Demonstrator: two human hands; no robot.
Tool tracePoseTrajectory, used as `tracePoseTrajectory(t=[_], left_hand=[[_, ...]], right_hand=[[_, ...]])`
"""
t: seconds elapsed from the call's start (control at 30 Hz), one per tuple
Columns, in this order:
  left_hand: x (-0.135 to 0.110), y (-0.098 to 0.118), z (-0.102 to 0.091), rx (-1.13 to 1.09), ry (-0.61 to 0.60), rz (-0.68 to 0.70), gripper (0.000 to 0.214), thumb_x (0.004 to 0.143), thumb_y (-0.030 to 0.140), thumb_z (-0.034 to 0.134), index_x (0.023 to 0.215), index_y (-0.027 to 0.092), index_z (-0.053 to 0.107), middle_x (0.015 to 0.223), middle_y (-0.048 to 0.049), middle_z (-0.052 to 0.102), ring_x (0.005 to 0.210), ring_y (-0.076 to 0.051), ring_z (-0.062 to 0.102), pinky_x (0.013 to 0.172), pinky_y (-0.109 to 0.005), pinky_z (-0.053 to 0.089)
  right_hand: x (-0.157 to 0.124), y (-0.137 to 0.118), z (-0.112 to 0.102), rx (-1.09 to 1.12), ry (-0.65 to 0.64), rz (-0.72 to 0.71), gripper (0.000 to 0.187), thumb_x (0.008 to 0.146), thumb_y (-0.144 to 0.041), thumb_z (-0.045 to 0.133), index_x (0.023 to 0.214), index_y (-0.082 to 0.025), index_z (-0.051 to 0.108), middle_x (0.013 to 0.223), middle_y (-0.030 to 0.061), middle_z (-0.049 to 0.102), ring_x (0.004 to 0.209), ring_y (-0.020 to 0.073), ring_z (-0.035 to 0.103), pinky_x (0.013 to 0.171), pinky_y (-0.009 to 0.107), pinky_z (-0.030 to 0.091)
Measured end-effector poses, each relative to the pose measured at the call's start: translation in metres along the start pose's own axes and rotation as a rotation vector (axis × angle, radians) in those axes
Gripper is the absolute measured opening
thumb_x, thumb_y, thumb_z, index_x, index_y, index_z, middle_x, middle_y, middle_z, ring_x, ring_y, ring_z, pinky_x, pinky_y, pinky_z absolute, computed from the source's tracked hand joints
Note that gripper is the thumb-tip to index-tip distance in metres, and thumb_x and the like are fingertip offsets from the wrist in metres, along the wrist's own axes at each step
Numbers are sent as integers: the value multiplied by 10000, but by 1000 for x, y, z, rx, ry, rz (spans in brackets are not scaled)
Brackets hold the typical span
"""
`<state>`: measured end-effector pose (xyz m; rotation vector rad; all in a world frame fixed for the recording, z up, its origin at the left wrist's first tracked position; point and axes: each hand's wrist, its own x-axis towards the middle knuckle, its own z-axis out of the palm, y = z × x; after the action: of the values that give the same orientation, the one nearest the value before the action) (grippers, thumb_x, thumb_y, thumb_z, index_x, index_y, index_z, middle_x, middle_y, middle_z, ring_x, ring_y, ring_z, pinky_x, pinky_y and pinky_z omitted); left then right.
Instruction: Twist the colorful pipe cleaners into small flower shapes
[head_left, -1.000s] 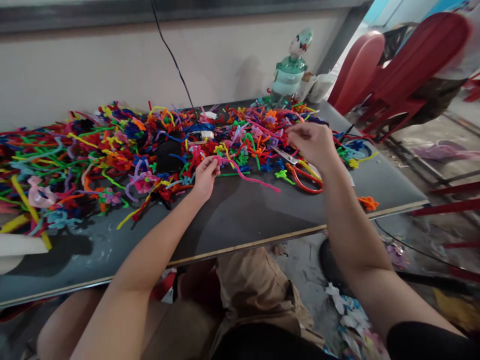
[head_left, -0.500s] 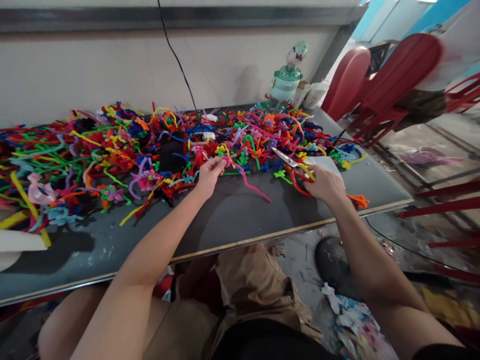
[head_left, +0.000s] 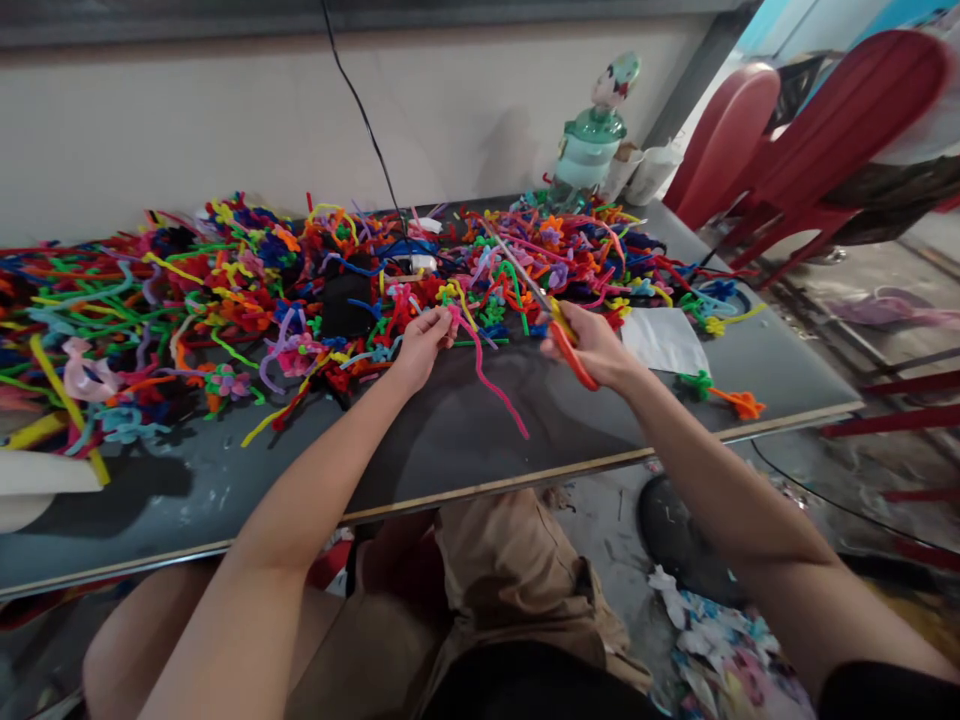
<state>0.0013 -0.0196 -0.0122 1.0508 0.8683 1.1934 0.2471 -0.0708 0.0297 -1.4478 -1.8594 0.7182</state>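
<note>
My left hand (head_left: 421,343) pinches the top end of a pink pipe cleaner (head_left: 491,382), which hangs down in a wavy line over the dark table (head_left: 465,440). My right hand (head_left: 592,345) grips red-handled scissors (head_left: 546,313); their blades point up and left toward the pink pipe cleaner. A big heap of coloured pipe cleaners (head_left: 247,290) covers the far half of the table behind both hands.
A white sheet of paper (head_left: 664,340) lies right of my right hand, with green and orange twisted pieces (head_left: 724,395) near the table edge. A green bottle-like figure (head_left: 596,135) and white cups (head_left: 649,170) stand at the back. Red plastic chairs (head_left: 817,140) are on the right.
My right hand went from the pile to the scissors on the table, picked them up and brought them left toward the pink pipe cleaner. My left hand raised the pipe cleaner slightly.
</note>
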Motion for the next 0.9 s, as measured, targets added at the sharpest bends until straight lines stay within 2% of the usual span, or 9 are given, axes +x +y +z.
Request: tracePoseTrajectory(t=[0.13, 0.23, 0.37, 0.47, 0.63, 0.73, 0.9], left_hand=[[-3, 4, -2, -113, -73, -50, 243, 762, 330, 752, 658, 186, 587, 615, 22, 509, 559, -80, 481, 527, -219, 406], [-3, 4, -3, -184, -120, -52, 245, 791, 288, 717, 631, 185, 561, 609, 23, 493, 563, -81, 494, 560, -231, 429], [1, 1, -8, -172, -66, -75, 217, 805, 231, 677, 635, 183, 552, 608, 24, 500, 555, -83, 515, 597, -249, 461], [5, 1, -12, -175, -33, -67, 181, 798, 215, 675, 655, 185, 570, 597, 27, 493, 553, -84, 527, 602, -249, 472], [6, 4, -15, -141, -80, -23, 272, 821, 233, 663, 590, 176, 531, 588, 15, 472, 567, -93, 532, 585, -251, 466], [5, 4, -14, -136, -53, -34, 230, 821, 193, 651, 613, 179, 553, 567, 22, 458, 571, -98, 543, 597, -251, 476], [5, 1, -14, -256, -65, -70, 150, 772, 121, 655, 635, 171, 621, 547, 25, 509, 562, -89, 557, 576, -208, 482]], right_hand=[[36, 4, 26, -166, -60, -139, 579, 699, -755, 557, 877, -205, 507, 683, 2, 552, 605, 155, 466, 577, 277, 314], [43, 8, 33, -270, -135, -210, 592, 728, -757, 503, 926, -199, 505, 743, 37, 601, 639, 186, 526, 592, 286, 324], [35, 11, 30, -499, -171, -233, 627, 713, -712, 542, 1036, -175, 530, 954, 123, 660, 791, 262, 613, 627, 303, 344], [32, 11, 26, -604, -183, -206, 632, 721, -669, 560, 1106, -168, 529, 1013, 141, 663, 855, 291, 627, 637, 309, 353], [36, 13, 23, -638, -181, -196, 641, 748, -648, 558, 1160, -159, 522, 1067, 160, 660, 896, 304, 625, 649, 318, 368], [36, 16, 22, -641, -189, -223, 669, 753, -650, 567, 1194, -149, 524, 1124, 180, 653, 957, 322, 622, 691, 331, 387], [34, 20, 22, -662, -175, -230, 702, 759, -680, 552, 1218, -149, 528, 1189, 194, 636, 1000, 343, 615, 704, 341, 396]])
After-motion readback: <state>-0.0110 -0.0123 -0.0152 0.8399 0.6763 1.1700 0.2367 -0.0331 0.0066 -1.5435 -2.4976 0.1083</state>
